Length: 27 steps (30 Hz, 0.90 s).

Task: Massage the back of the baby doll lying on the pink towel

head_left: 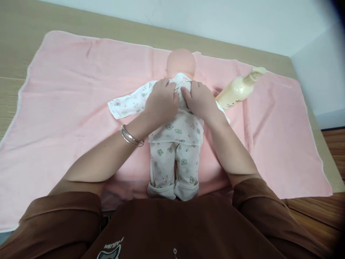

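Note:
A baby doll [180, 64] lies stretched out on a pink towel [88, 79], its head pointing away from me. It wears a white printed shirt [176, 126] and matching trousers [161, 162], which cover its legs down to the folded cuffs. My left hand [162, 102] is curled over the shirt near the collar on the left. Level with it, my right hand [201, 100] grips the shirt's upper right side, thumb pointing inward. Both thumbs rest near the middle of the upper body. The left sleeve [130, 100] spreads out flat to the side; my right arm mostly hides the other.
To the right of the doll a pale yellow pump bottle [237, 90] lies on its side on the towel. The towel covers most of a wooden table [16, 32]. A white wall [215, 21] stands behind it, with brown wood flooring [318, 212] at lower right.

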Each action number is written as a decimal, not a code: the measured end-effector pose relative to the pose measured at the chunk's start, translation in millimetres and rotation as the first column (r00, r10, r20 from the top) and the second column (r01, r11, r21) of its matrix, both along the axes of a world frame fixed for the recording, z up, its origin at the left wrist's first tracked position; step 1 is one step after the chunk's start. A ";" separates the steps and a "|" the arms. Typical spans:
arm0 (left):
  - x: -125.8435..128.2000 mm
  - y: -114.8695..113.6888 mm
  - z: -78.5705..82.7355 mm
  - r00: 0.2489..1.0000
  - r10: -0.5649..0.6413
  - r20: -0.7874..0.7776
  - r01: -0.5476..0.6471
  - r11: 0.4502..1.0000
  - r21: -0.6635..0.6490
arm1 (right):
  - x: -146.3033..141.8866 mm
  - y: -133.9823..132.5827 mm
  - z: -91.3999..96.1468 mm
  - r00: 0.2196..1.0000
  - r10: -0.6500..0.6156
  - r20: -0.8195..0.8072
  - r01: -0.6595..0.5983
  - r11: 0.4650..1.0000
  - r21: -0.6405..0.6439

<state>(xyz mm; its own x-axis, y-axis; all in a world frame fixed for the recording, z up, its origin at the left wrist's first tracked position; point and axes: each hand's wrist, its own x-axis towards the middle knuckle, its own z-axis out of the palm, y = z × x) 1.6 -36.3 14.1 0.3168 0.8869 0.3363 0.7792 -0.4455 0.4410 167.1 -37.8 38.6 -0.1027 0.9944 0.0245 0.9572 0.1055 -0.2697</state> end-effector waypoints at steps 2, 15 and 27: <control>-3.2 13.7 -0.9 0.999 0.017 0.039 -0.016 0.999 -0.045 | -10.2 -14.2 2.5 0.997 0.034 0.063 -0.035 0.999 0.024; 2.7 -6.5 -9.9 0.998 -0.062 0.032 0.062 0.998 0.012 | 6.3 9.3 -0.6 0.998 0.003 -0.064 -0.004 1.000 -0.018; -6.6 37.4 -30.1 0.990 0.029 0.139 -0.020 0.998 -0.063 | -16.8 -25.2 2.0 0.997 0.071 -0.014 -0.070 0.993 0.095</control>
